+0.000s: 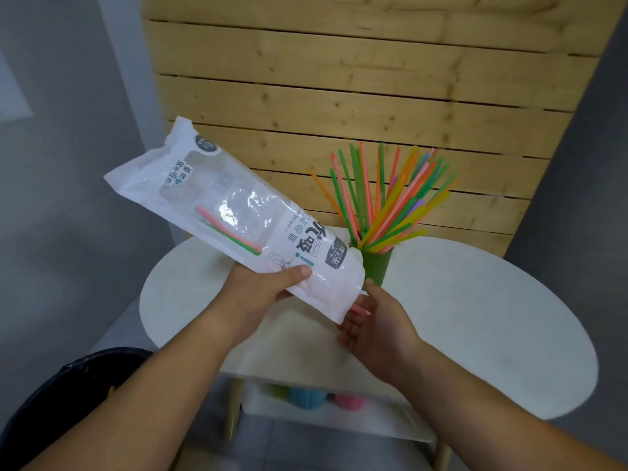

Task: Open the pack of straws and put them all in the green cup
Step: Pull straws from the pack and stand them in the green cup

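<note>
My left hand [261, 294] grips a white plastic straw pack [217, 212], tilted with its lower end pointing down to the right. Two or three straws [231, 229], pink and green, still show inside it. My right hand [373, 321] is cupped, fingers apart, just under the pack's lower end, where pink straw tips [356, 308] poke out against the fingers. A green cup [375, 266] stands on the white table [475, 317] right behind that hand, full of several colourful straws [390, 198] fanning upward.
A wooden slat wall [373, 79] rises behind the table. A lower shelf [323, 413] holds blue, pink and green cups. A dark bin [68, 396] sits at the lower left beside my left forearm.
</note>
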